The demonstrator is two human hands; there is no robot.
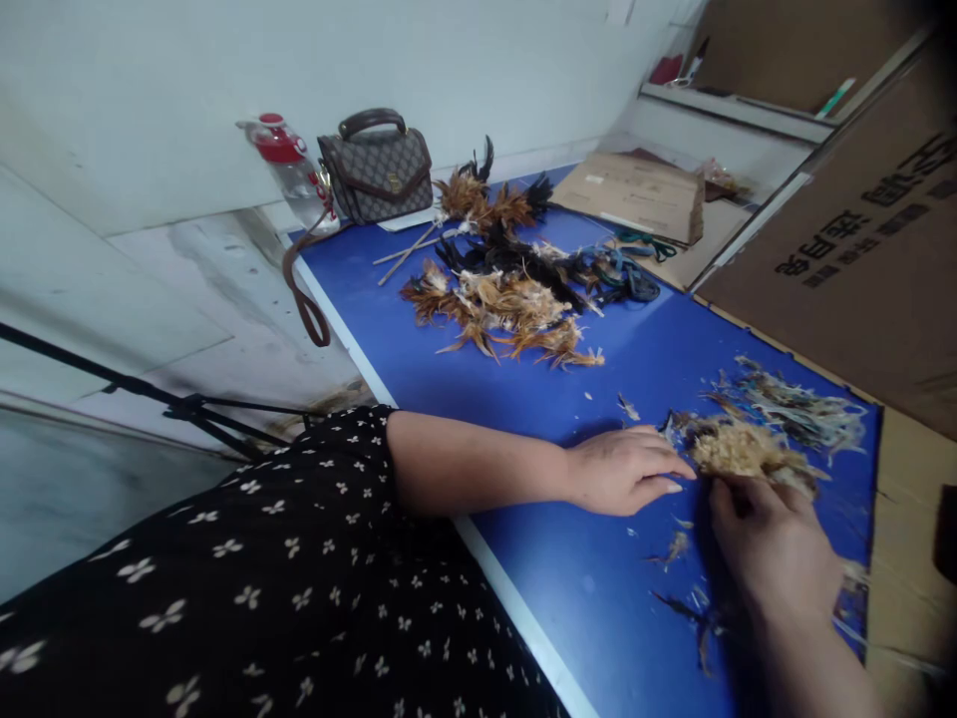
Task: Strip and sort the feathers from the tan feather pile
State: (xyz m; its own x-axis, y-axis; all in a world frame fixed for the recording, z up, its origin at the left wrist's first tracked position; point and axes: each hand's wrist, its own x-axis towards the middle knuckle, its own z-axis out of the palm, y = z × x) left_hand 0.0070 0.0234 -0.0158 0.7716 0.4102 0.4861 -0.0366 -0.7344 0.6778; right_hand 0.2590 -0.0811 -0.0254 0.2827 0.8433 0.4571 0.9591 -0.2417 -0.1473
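My left hand (624, 469) lies flat on the blue table (419, 369), fingers stretched toward a small tan clump of feathers (737, 449), fingertips touching its edge. My right hand (770, 543) comes in from the lower right and pinches the near side of that same clump with thumb and fingers. Behind the clump lies a loose heap of pale and dark feather scraps (799, 409). A few stray feathers (677, 546) lie on the table between my hands.
A pile of brown and black feather bundles (508, 289) with thin sticks lies farther back. A patterned handbag (378, 170) and a red-capped bottle (288, 165) stand by the wall. Cardboard boxes (859, 259) line the right side; a flat box (635, 194) sits at the back.
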